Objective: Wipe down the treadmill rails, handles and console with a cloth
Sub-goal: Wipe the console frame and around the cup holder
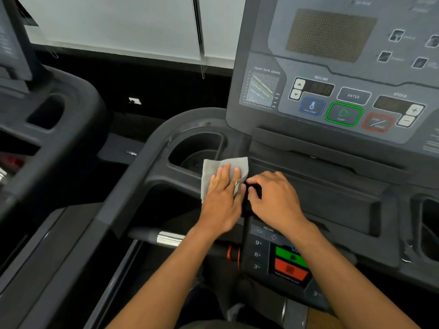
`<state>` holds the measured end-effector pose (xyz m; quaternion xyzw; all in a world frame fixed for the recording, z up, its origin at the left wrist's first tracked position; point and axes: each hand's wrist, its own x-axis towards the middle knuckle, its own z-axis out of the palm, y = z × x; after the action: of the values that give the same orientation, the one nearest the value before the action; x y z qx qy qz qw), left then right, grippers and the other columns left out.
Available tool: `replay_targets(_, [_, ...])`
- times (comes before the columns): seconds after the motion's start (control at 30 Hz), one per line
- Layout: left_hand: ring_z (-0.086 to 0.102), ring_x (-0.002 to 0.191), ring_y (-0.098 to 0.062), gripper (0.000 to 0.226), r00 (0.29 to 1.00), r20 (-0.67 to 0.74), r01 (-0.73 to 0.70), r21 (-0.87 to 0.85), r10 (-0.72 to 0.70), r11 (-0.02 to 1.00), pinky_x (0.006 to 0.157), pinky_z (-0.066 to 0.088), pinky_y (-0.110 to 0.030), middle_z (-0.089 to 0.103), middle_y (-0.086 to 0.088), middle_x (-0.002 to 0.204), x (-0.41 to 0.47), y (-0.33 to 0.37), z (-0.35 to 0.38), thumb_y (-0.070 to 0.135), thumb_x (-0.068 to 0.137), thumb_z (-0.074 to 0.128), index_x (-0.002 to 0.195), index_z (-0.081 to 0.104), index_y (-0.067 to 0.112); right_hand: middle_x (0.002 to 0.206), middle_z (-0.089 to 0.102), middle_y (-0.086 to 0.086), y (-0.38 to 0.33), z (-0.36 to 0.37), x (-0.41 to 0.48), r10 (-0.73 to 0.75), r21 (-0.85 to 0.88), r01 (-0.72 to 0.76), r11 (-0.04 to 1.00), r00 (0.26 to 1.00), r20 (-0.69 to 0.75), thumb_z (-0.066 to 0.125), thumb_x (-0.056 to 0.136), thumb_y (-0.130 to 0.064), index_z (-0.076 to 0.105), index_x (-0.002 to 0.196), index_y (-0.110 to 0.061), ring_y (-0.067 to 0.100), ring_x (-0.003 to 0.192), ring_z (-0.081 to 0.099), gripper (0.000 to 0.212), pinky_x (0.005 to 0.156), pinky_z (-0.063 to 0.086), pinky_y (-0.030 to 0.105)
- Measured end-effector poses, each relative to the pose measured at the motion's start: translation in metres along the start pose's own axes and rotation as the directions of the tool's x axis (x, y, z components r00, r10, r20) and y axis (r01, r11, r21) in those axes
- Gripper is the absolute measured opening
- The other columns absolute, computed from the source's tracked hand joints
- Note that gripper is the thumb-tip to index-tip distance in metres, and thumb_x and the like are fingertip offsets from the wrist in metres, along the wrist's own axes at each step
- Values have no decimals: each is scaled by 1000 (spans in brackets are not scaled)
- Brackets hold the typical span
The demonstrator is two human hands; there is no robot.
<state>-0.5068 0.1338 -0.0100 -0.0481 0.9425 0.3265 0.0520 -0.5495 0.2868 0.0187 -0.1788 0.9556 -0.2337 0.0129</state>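
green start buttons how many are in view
2. Upper green button sits on the console; lower green button sits on the handlebar panel, partly behind the right forearm. Others may be out of frame.

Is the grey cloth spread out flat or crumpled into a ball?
Spread out, mostly flat: the left hand presses straight fingers on the cloth, and its corners show beyond them.

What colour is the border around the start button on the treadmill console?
Green: the start button has a bright green border, clearest in the head view.
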Motion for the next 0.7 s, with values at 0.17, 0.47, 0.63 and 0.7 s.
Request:
replay_targets(0.17, [-4, 160, -19, 60, 977, 213, -6, -17, 10, 1000, 125, -3, -28, -1, 3, 175, 67, 11, -38, 37, 113, 36, 166, 12, 25, 113, 73, -1, -7, 3, 7, 51, 4, -51, 999, 999, -13, 65, 94, -24, 76, 116, -19, 22, 106, 60, 25, 90, 47, 32])
replay_targets(0.47, [26, 154, -30, 52, 958, 224, -200, 72, 180, 977, 128, 13, -36, 31, -9, 166, 133, 6, -44, 26, 110, 41, 158, 38, 7, 108, 74, -4, -15, 9, 9, 149, 42, -148, 988, 989, -17, 67, 95, -26, 78, 110, -23, 19, 105, 59, 19, 86, 44, 26])
replay_targets(0.63, [19, 157, -24, 53, 942, 185, -314, 178, 282, 933, 127, -13, -35, 35, -8, 166, 157, -7, -42, 27, 108, 41, 159, 37, 12, 107, 73, -9, -20, 11, 5, 186, 51, -184, 982, 982, -37, 68, 95, -28, 78, 109, -26, 14, 102, 57, 17, 83, 38, 21])
replay_targets(0.7, [20, 158, -18, 55, 943, 182, -318, 229, 280, 920, 114, -37, -29, 38, -6, 165, 161, -9, -40, 29, 107, 38, 160, 37, 14, 107, 73, -10, -21, 11, 4, 199, 53, -197, 979, 979, -40, 68, 96, -28, 78, 108, -27, 13, 101, 57, 16, 82, 38, 22])
